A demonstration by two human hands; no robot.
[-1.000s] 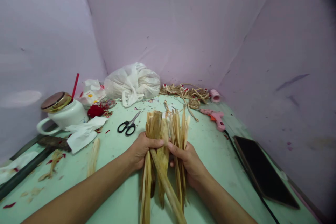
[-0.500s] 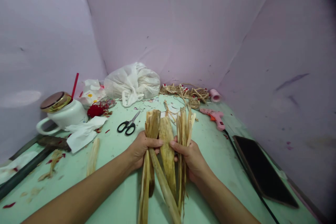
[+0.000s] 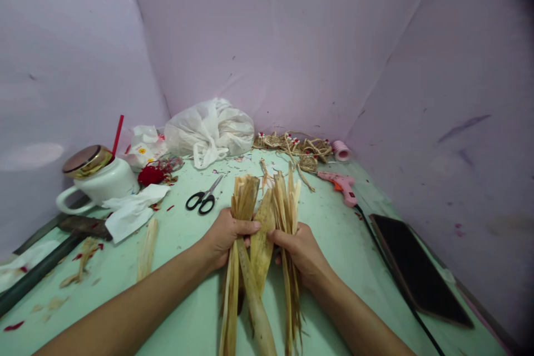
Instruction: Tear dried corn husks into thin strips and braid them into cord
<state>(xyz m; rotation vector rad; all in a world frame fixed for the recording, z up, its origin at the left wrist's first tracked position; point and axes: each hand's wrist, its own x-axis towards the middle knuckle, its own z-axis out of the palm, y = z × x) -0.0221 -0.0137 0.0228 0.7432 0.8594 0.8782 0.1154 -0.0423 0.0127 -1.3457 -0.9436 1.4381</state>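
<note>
Two hands hold dried, straw-coloured stalks to the right of and nearer than the scissors (image 3: 203, 198), which lie on the green table (image 3: 187, 311). The left hand (image 3: 224, 237) is curled around a thick bundle (image 3: 245, 194), its thumb across the front and its fingers mostly hidden behind. The right hand (image 3: 306, 247), farther right of the scissors, closes on a thinner, splayed bundle (image 3: 287, 200); how tightly its hidden fingers curl, I cannot tell. Between the bundles stands one broad strip (image 3: 262, 233), with both thumb tips at its edges. A pale stalk (image 3: 256, 300) slants down below the left thumb.

Left of the scissors are a white mug (image 3: 114, 181), a crumpled tissue (image 3: 136, 208) and a hammer (image 3: 79, 228); beyond them, a plastic bag (image 3: 214, 130). Well to their right lie a pink glue gun (image 3: 342, 186) and, nearer, a dark tablet (image 3: 419, 270).
</note>
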